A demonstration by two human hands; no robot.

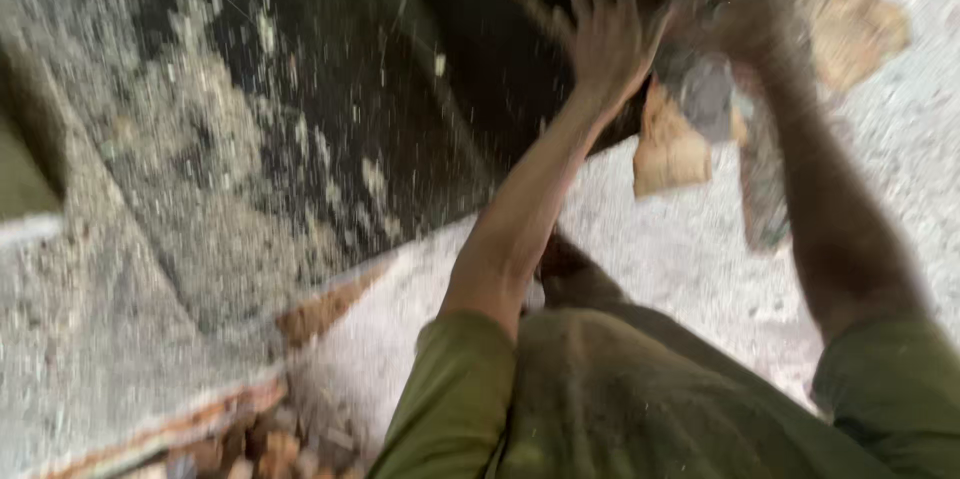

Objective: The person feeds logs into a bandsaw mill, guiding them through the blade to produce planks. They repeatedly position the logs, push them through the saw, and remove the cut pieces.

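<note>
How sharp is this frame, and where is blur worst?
Head view: motion blur throughout; worst at the right hand and the tan lump it grips. Left hand is clearer, fingers spread. Dark surface underexposed; pale ground bright.

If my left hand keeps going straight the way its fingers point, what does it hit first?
Probably the dark wall above it. The left hand is open, fingers spread and pointing up. The picture is blurred, so depth is unclear; the brown lump lies to its right, out of that line.

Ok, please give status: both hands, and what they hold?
Left hand open, fingers spread, empty. Right hand blurred, on a brown lump, grip unclear. Grey tool hangs below it.
</note>
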